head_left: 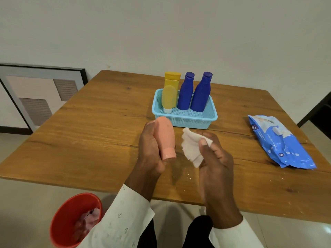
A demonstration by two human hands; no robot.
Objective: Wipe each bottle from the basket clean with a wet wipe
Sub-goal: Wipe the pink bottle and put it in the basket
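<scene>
Left grip (150, 145) holds one pink bottle (165, 138); four bottles (186, 92) in basket (184, 119).

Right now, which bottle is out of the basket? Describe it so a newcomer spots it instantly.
Start at the light blue basket on the wooden table; just in front of it, the left hand grips the pink bottle, cap toward the camera. It is the only pink one; those in the basket are yellow or dark blue.
</scene>
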